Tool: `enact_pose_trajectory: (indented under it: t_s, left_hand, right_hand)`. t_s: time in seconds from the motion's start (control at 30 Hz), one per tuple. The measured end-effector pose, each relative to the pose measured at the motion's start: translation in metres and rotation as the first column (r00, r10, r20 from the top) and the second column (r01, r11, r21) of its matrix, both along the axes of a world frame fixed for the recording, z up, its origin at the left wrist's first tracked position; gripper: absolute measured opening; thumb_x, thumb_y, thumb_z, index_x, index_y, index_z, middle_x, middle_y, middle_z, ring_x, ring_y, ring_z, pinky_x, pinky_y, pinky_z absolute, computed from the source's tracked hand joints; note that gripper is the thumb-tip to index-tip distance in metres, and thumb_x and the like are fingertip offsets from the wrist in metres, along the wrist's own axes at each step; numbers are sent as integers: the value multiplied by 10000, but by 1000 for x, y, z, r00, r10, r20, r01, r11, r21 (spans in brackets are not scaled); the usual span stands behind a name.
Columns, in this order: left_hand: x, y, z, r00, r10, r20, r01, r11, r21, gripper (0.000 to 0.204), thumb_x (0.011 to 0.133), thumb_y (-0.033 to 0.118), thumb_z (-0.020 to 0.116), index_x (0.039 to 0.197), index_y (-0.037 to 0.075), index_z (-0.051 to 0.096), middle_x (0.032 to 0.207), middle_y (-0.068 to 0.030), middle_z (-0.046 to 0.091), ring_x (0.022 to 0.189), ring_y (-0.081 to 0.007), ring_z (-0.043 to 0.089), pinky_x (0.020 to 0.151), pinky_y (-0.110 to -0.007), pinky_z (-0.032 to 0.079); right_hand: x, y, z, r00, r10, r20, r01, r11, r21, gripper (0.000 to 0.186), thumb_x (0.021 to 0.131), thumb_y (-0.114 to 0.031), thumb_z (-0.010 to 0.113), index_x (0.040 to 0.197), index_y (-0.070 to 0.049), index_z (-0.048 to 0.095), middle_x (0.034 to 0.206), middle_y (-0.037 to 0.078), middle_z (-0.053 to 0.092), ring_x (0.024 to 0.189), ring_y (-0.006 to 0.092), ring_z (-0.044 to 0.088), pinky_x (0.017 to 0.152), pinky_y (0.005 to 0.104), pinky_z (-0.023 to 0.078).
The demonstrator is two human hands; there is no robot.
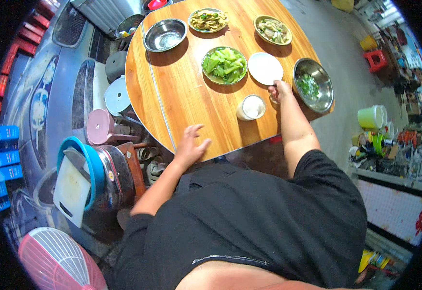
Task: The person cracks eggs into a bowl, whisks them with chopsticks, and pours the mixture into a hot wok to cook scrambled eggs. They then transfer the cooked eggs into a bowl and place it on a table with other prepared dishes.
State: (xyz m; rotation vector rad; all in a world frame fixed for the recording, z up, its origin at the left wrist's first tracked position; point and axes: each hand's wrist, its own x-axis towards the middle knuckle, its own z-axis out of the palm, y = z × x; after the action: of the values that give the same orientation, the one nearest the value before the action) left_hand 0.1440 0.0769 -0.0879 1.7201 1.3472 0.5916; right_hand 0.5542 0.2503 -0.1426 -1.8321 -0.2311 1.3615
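My right hand [279, 92] reaches over the table with its fingers closed on the near rim of a white plate [265, 67]. Fingers apart and holding nothing, my left hand [190, 145] hovers by the table's near edge. Between the two hands stands a jar [252, 107] with white contents. A dish of cut green vegetables [224, 65] sits just left of the plate. To the plate's right is a steel bowl [323, 87] with chopped greens inside.
The wooden table [172, 87] also bears a steel basin [165, 35] and two dishes of cooked food [208, 20]. Stools [100, 126] line its left side. A blue tub [97, 169] with a cutting board [71, 188] and a cleaver stands lower left, near a pink fan [58, 261].
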Motion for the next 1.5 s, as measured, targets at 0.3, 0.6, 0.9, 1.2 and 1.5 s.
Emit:
enact_pose_trajectory:
  t_s: [0.3,0.6,0.9,1.2,1.5]
  left_hand:
    - [156,55,-16,998,-30,-59,29,999,-16,997,664,458,785,1442,129,255,1364,-223,350,1311,-372,324,1093,-437,295]
    - [145,60,-37,999,-34,-31,37,993,116,999,581,553,796,1362,111,357,1302,-178,453,1214,-358,434,1064,-498,276]
    - [-87,-61,-10,900,391,193,-432,744,510,893,599,447,804,1251,3,386,1132,-219,560,1015,-392,567,914,-473,432]
    - [-294,-251,26,431,823,371,-897,436,76,764,645,215,812,1278,22,429,1199,-121,576,1085,-218,576,921,-351,458]
    - [-351,-348,13,-1,897,441,-999,23,-49,801,741,186,727,1375,-32,289,1346,-188,417,1176,-288,484,995,-426,387]
  right_hand:
    - [-8,-16,9,999,-47,-25,53,919,390,169,896,-109,455,1012,7,497,783,113,607,576,190,618,417,248,447]
    - [-18,-41,82,946,-100,307,-135,741,658,109,844,-91,473,935,-31,477,774,90,580,588,178,586,490,266,492]
    - [-270,-31,175,744,642,186,-585,491,646,48,867,-71,507,900,-81,474,742,10,509,570,91,472,467,222,387]
    - [-691,-55,169,132,608,783,-974,-68,218,267,782,-243,583,894,-1,559,777,165,635,643,291,639,583,392,512]
    - [-904,-141,131,-546,263,796,-832,-284,-477,393,902,-246,464,1233,-53,554,1046,120,665,966,285,658,716,431,538]
